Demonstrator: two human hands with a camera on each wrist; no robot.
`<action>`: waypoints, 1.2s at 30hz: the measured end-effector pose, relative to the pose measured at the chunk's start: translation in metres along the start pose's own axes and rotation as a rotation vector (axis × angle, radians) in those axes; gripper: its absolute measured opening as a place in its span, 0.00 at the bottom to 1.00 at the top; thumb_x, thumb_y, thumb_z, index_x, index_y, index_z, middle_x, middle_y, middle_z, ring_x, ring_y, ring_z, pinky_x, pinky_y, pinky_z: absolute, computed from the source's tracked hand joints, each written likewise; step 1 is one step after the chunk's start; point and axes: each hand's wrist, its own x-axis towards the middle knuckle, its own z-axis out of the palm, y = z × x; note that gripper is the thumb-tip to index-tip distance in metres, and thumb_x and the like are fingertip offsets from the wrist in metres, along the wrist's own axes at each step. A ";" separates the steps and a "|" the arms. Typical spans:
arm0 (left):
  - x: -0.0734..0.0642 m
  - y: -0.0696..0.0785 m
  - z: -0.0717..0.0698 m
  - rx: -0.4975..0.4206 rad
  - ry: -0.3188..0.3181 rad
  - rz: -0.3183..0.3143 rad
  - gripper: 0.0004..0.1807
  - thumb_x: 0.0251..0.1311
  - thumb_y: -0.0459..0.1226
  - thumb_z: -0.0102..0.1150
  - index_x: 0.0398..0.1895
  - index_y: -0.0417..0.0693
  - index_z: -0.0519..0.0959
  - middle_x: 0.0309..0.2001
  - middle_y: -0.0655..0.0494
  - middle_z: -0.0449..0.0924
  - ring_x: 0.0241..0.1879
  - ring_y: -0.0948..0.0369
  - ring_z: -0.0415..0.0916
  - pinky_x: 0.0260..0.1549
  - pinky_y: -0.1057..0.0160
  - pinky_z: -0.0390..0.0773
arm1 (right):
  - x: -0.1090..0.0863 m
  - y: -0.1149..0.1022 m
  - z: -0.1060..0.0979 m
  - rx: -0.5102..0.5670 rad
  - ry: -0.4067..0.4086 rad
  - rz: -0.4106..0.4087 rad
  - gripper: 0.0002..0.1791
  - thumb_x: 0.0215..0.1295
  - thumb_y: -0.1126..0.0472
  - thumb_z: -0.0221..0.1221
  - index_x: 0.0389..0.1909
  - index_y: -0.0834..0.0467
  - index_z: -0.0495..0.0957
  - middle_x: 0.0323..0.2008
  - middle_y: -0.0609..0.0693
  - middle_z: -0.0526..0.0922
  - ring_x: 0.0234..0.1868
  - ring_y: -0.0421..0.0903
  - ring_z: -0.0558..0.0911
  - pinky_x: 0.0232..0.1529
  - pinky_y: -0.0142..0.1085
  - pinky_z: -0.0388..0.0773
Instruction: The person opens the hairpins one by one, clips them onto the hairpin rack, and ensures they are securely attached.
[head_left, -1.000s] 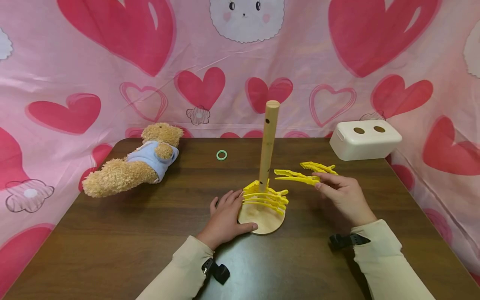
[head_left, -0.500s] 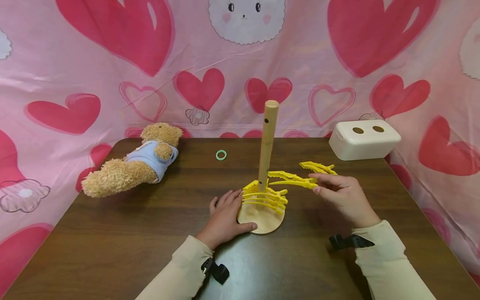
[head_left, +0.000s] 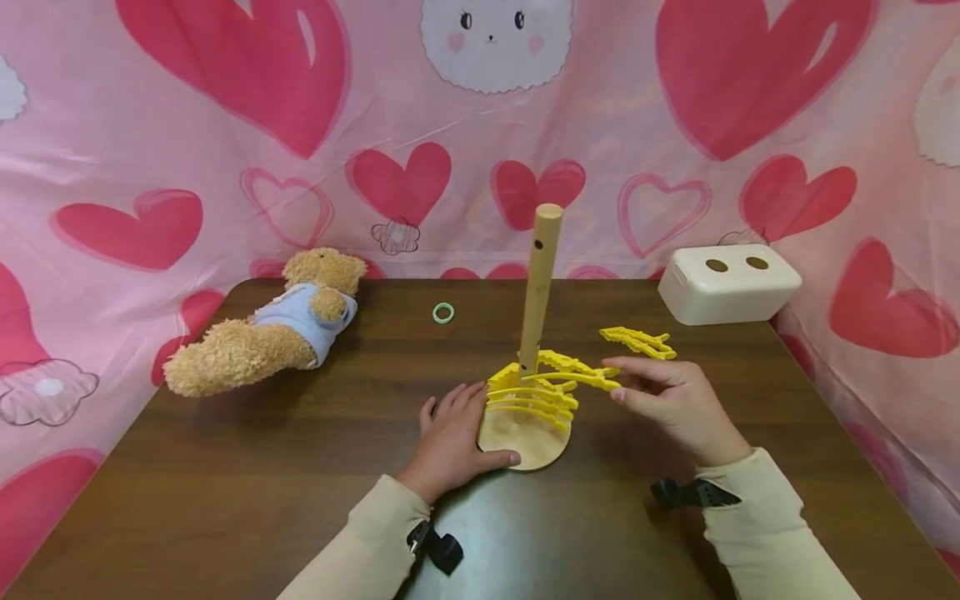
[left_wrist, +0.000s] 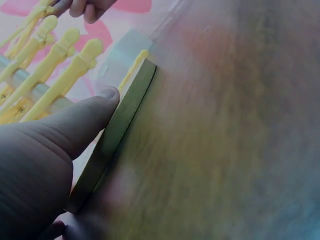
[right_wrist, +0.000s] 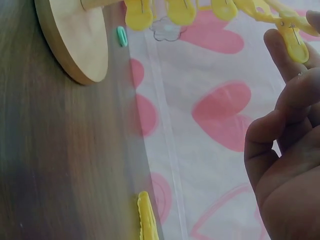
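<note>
Left hand [head_left: 453, 433], fingers straight, presses the base [head_left: 536, 448], presumably steadying it, while right hand [head_left: 681, 408] pinches a clip [head_left: 600, 379] by its tail at the post [head_left: 537, 292], likely to spread its jaws around it.

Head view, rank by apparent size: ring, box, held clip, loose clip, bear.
1. Bear
2. Box
3. Held clip and loose clip: too alike to rank
4. Ring
</note>
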 end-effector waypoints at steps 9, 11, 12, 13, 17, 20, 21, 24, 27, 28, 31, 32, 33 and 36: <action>0.001 0.001 0.000 0.005 -0.019 -0.005 0.56 0.46 0.70 0.67 0.76 0.53 0.64 0.76 0.52 0.58 0.76 0.46 0.49 0.68 0.31 0.39 | 0.002 -0.002 0.010 -0.038 -0.010 -0.005 0.18 0.60 0.65 0.70 0.52 0.61 0.85 0.37 0.52 0.87 0.27 0.48 0.73 0.26 0.33 0.74; 0.001 0.001 -0.001 0.002 -0.024 -0.005 0.55 0.47 0.70 0.67 0.75 0.52 0.66 0.77 0.52 0.57 0.76 0.47 0.48 0.68 0.31 0.38 | 0.002 -0.003 0.012 -0.026 -0.005 -0.015 0.19 0.60 0.66 0.70 0.52 0.63 0.84 0.39 0.52 0.87 0.28 0.48 0.74 0.27 0.33 0.74; 0.001 0.001 -0.001 0.001 -0.028 -0.007 0.54 0.47 0.70 0.67 0.75 0.52 0.66 0.77 0.53 0.56 0.76 0.47 0.48 0.68 0.31 0.38 | 0.002 -0.004 0.012 -0.019 -0.003 -0.020 0.19 0.59 0.67 0.70 0.52 0.64 0.84 0.41 0.51 0.88 0.28 0.48 0.74 0.27 0.32 0.75; 0.001 0.001 -0.001 0.000 -0.029 -0.006 0.54 0.47 0.70 0.67 0.74 0.51 0.67 0.78 0.53 0.56 0.76 0.47 0.48 0.68 0.31 0.38 | 0.002 -0.004 0.013 -0.014 -0.002 -0.023 0.19 0.59 0.67 0.70 0.52 0.64 0.84 0.40 0.51 0.87 0.29 0.47 0.75 0.27 0.32 0.75; 0.001 0.002 -0.002 -0.008 -0.037 -0.006 0.52 0.48 0.69 0.67 0.72 0.51 0.69 0.78 0.54 0.55 0.77 0.48 0.47 0.68 0.31 0.38 | 0.002 -0.005 0.015 -0.001 0.010 -0.024 0.19 0.59 0.68 0.70 0.52 0.62 0.84 0.36 0.50 0.86 0.29 0.45 0.75 0.27 0.32 0.74; 0.001 0.003 -0.002 -0.005 -0.040 -0.008 0.52 0.48 0.68 0.68 0.72 0.51 0.70 0.78 0.55 0.55 0.76 0.48 0.47 0.67 0.31 0.38 | 0.002 -0.004 0.016 -0.004 0.016 -0.025 0.19 0.59 0.68 0.70 0.52 0.60 0.85 0.31 0.51 0.83 0.28 0.45 0.74 0.26 0.32 0.72; 0.001 0.003 -0.002 -0.003 -0.042 -0.010 0.52 0.48 0.68 0.68 0.72 0.51 0.69 0.78 0.55 0.55 0.76 0.48 0.47 0.67 0.31 0.38 | 0.002 -0.004 0.016 -0.003 0.014 -0.023 0.19 0.59 0.68 0.70 0.52 0.59 0.85 0.29 0.53 0.81 0.28 0.45 0.73 0.25 0.33 0.72; 0.001 0.003 -0.002 0.009 -0.048 -0.016 0.52 0.48 0.69 0.67 0.73 0.52 0.69 0.78 0.55 0.55 0.77 0.48 0.47 0.67 0.31 0.38 | 0.003 -0.004 0.019 -0.007 0.004 -0.012 0.19 0.59 0.68 0.69 0.53 0.58 0.85 0.27 0.56 0.79 0.27 0.46 0.73 0.24 0.34 0.71; 0.002 0.004 -0.002 0.018 -0.049 -0.019 0.52 0.48 0.69 0.67 0.73 0.52 0.68 0.78 0.55 0.55 0.76 0.47 0.47 0.67 0.31 0.38 | 0.003 -0.004 0.022 -0.012 -0.008 0.006 0.19 0.61 0.66 0.69 0.54 0.58 0.84 0.27 0.58 0.78 0.27 0.48 0.73 0.25 0.34 0.72; 0.002 0.004 -0.002 0.021 -0.048 -0.019 0.52 0.48 0.69 0.67 0.73 0.52 0.68 0.78 0.55 0.55 0.76 0.47 0.47 0.67 0.30 0.39 | 0.003 -0.004 0.022 -0.014 -0.007 0.012 0.19 0.61 0.66 0.69 0.55 0.58 0.84 0.28 0.58 0.78 0.28 0.48 0.73 0.25 0.34 0.72; 0.002 0.004 -0.002 0.024 -0.046 -0.016 0.52 0.48 0.68 0.68 0.74 0.53 0.68 0.78 0.54 0.55 0.76 0.47 0.47 0.67 0.31 0.39 | 0.003 -0.004 0.024 -0.015 -0.001 0.027 0.20 0.62 0.65 0.69 0.56 0.58 0.84 0.29 0.57 0.79 0.29 0.49 0.73 0.26 0.34 0.72; 0.002 0.003 -0.001 0.025 -0.045 -0.013 0.52 0.48 0.68 0.67 0.74 0.53 0.67 0.78 0.54 0.55 0.76 0.47 0.48 0.67 0.30 0.39 | 0.003 -0.004 0.025 -0.017 0.000 0.030 0.20 0.62 0.64 0.69 0.56 0.57 0.84 0.29 0.57 0.79 0.29 0.50 0.73 0.26 0.34 0.72; 0.002 0.003 -0.002 0.026 -0.046 -0.010 0.52 0.48 0.68 0.67 0.74 0.53 0.67 0.78 0.54 0.55 0.76 0.46 0.48 0.67 0.30 0.39 | 0.002 -0.005 0.027 -0.023 -0.004 0.030 0.21 0.62 0.64 0.69 0.56 0.57 0.84 0.30 0.56 0.80 0.29 0.50 0.73 0.26 0.34 0.72; 0.002 0.003 -0.002 0.021 -0.047 -0.002 0.52 0.49 0.68 0.67 0.75 0.55 0.66 0.78 0.54 0.55 0.76 0.46 0.48 0.67 0.30 0.39 | 0.002 -0.005 0.032 -0.048 -0.025 0.013 0.21 0.62 0.61 0.69 0.57 0.56 0.83 0.33 0.52 0.82 0.31 0.49 0.74 0.27 0.34 0.73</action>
